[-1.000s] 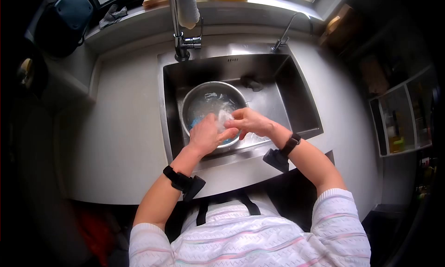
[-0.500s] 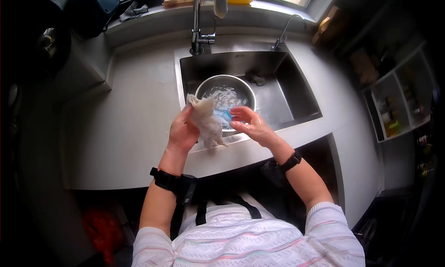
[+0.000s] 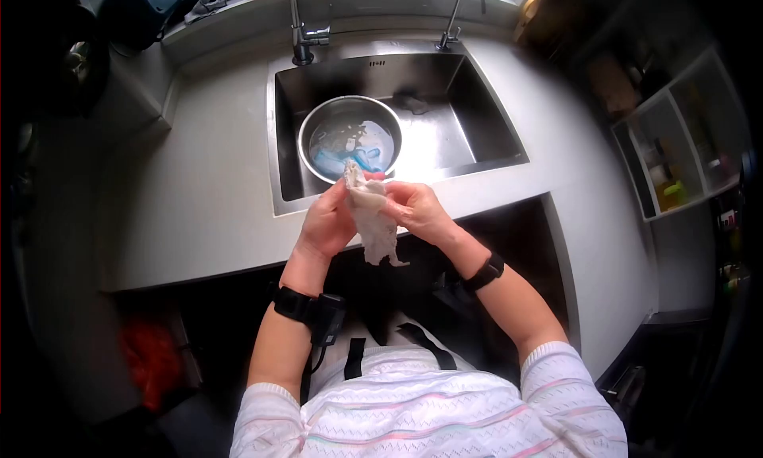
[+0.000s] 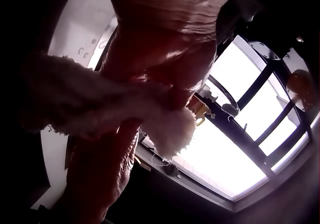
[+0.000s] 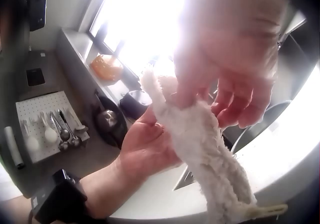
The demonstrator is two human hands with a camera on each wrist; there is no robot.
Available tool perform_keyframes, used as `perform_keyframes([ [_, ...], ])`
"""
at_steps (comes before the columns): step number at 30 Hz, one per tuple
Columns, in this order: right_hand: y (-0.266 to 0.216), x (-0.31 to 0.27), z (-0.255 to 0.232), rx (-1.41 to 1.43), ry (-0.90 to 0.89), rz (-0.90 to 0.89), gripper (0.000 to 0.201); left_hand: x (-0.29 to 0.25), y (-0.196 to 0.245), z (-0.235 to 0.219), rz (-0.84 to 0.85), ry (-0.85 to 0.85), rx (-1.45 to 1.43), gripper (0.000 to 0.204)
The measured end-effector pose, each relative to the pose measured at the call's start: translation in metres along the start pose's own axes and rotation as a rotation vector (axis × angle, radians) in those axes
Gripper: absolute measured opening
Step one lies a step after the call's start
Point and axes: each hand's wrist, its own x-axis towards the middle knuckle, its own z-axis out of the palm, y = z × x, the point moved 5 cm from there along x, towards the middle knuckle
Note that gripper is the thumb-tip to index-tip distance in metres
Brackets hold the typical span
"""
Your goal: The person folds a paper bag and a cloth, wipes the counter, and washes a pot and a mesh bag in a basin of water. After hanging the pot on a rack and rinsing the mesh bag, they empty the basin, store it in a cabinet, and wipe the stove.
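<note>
A wet, off-white fluffy cloth (image 3: 373, 224) hangs in front of the sink's near edge, its lower end drooping toward the person. My left hand (image 3: 327, 222) holds it from the left, palm turned up in the right wrist view. From the other side my right hand (image 3: 421, 212) pinches its upper part between thumb and fingers. A thin pale loop (image 5: 267, 211) sticks out from the cloth's lower end in the right wrist view. Just beyond the hands, a round metal basin (image 3: 304, 144) contains water and something soft and light blue (image 3: 346, 158).
The basin stands at the left of a steel sink (image 3: 469, 124). A dark crumpled item (image 3: 411, 102) lies in the sink's far part. Behind rise a tall faucet (image 3: 298, 29) and a thinner tap (image 3: 449, 29). White countertop (image 3: 214, 180) surrounds the sink.
Both hands have come out of the basin with the cloth and drawn back toward the body. My right hand was apart from the cloth half a second ago and now pinches it.
</note>
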Motion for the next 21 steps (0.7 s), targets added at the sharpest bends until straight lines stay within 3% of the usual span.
perform_keyframes([
  [1,-0.001,-0.006,-0.003,-0.036,0.041,-0.138,0.023,0.000,-0.008,0.001,-0.007,0.000,-0.009,0.040],
  [4,0.003,-0.028,-0.020,0.040,0.087,-0.024,0.022,-0.009,-0.013,-0.017,0.088,0.382,0.368,0.045],
  [5,0.003,-0.034,-0.024,0.067,0.113,0.029,0.022,-0.013,-0.019,-0.015,0.090,0.382,0.364,0.045],
  [7,0.002,-0.042,-0.026,0.112,0.111,0.035,0.022,-0.022,-0.030,0.016,0.000,0.174,0.329,0.052],
  [9,0.008,-0.047,-0.021,0.201,-0.002,0.141,0.020,-0.026,-0.043,0.034,0.018,0.226,0.499,0.044],
  [11,0.007,-0.050,-0.017,0.273,-0.053,0.099,0.019,-0.025,-0.054,0.003,-0.005,0.238,0.424,0.042],
  [17,0.033,-0.063,-0.023,0.365,-0.034,0.240,0.020,-0.096,-0.013,-0.019,0.049,0.372,0.364,0.041],
  [21,0.027,-0.055,0.029,0.357,-0.250,0.294,0.021,-0.139,0.045,-0.040,0.138,0.504,0.624,0.042],
])
